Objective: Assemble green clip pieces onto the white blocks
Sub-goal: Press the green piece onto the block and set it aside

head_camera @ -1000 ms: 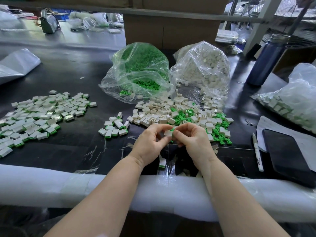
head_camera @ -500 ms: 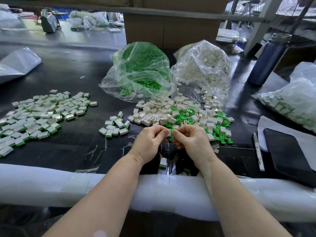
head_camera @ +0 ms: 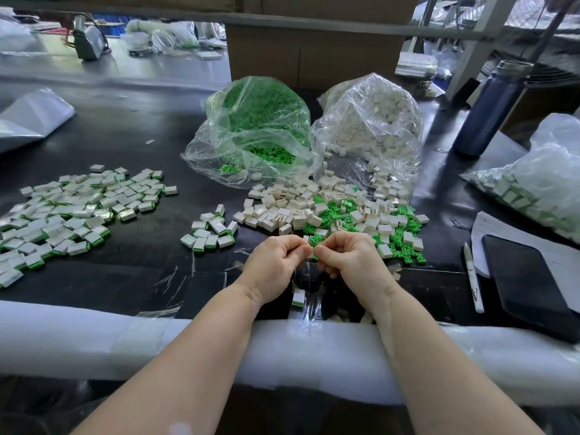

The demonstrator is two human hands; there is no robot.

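Item: one white block [head_camera: 310, 254], pinched between my left hand [head_camera: 275, 264] and right hand [head_camera: 353, 261], both grips curled tight on it, low over the black table [head_camera: 131, 133]. Loose green clip pieces [head_camera: 340, 215] and blocks lie just beyond; finished pieces [head_camera: 72, 208] lie far left.

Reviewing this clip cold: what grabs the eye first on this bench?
Two clear bags at the back centre stand out, the bag of green clips beside the bag of white blocks, both spilling into a mixed pile in front. At the near edge, the left hand and right hand meet, pinching a small piece between them. A broad spread of finished blocks lies at left.
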